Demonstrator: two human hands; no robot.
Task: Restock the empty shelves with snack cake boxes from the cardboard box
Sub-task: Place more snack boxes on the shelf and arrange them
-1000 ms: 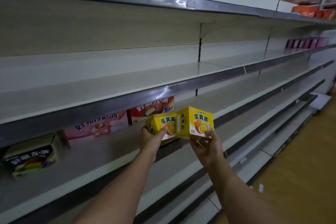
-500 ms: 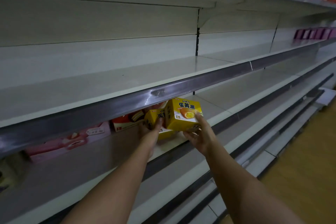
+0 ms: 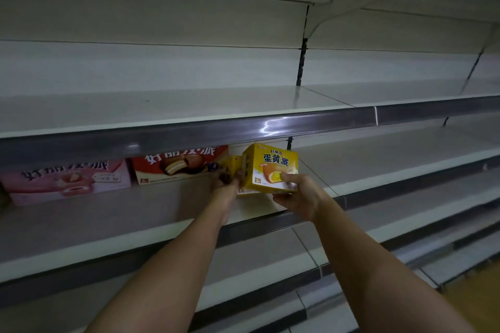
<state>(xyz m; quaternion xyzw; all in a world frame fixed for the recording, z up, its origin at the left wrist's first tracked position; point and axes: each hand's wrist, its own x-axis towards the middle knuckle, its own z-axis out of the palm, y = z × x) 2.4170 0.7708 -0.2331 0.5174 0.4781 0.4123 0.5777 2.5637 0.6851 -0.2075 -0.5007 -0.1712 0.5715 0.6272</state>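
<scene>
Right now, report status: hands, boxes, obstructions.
Left hand grips rear yellow box, right hand grips front yellow box. Both at shelf, beside red box. Nothing blocking.

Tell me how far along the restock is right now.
Early. Done: a pink box and a red box stand on the shelf. In hand: the right hand holds a yellow box at the shelf's front; the left hand grips a second yellow box behind it. Left: the upper shelf and the lower shelves are bare in view.
</scene>
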